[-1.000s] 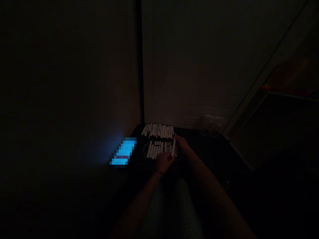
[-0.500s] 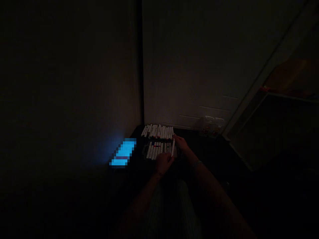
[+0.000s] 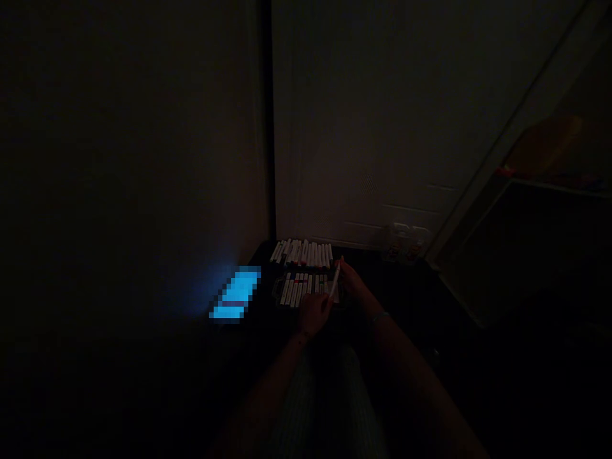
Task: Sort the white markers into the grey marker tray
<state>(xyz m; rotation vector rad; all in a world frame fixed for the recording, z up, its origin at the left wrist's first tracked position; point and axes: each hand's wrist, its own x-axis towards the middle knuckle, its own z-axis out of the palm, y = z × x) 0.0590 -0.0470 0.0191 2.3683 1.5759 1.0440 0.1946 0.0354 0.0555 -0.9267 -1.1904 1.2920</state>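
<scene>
In the dim head view, a white marker [image 3: 336, 280] is held slanted between my two hands. My left hand [image 3: 315, 310] is closed on its lower end, over the front edge of a clear case [image 3: 278, 292]. Around the upper end, the fingers of my right hand [image 3: 350, 275] are closed. Several white markers [image 3: 297, 294] with coloured bands lie side by side in the case. Just behind it, a row of more white markers [image 3: 306, 253] lies on the dark table. Darkness blurs the exact finger positions.
A glowing blue, pixelated screen [image 3: 236, 294] lies at the left of the dark table [image 3: 382, 287]. Two clear packages [image 3: 406, 242] stand against the back wall [image 3: 363, 127]. To the right is a pale-edged board or shelf [image 3: 507, 191]. My knees are below the table edge.
The marker has tilted, its upper end moving slightly right with my right hand. My left hand has stayed nearly in place.
</scene>
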